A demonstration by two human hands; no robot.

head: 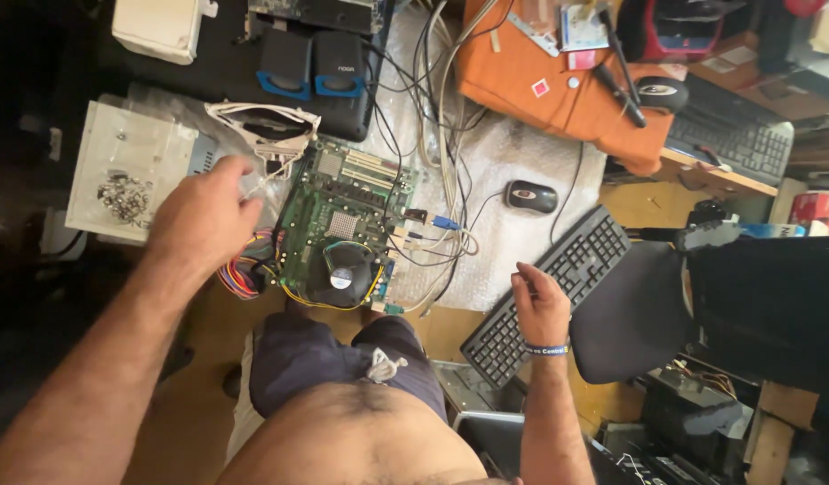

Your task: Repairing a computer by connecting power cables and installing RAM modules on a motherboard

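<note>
A green computer motherboard (347, 220) with a black round fan lies on bubble wrap at the table's front edge, with thin cables plugged into its right side. My left hand (203, 216) hovers just left of the board, over a bundle of coloured wires (244, 274) and near a white ribbon cable (266, 126); its fingers curl and I cannot see anything held. My right hand (540, 301) hangs loosely half-closed above the near end of a black keyboard (549, 292), holding nothing, with a blue wristband on its wrist.
A white tray (127, 166) with several screws sits at the left. Two small black-and-blue speakers (311, 63) stand behind the board. A black mouse (531, 196), an orange cloth (558, 85) with tools, a second keyboard (733, 144) and a black chair (630, 310) fill the right.
</note>
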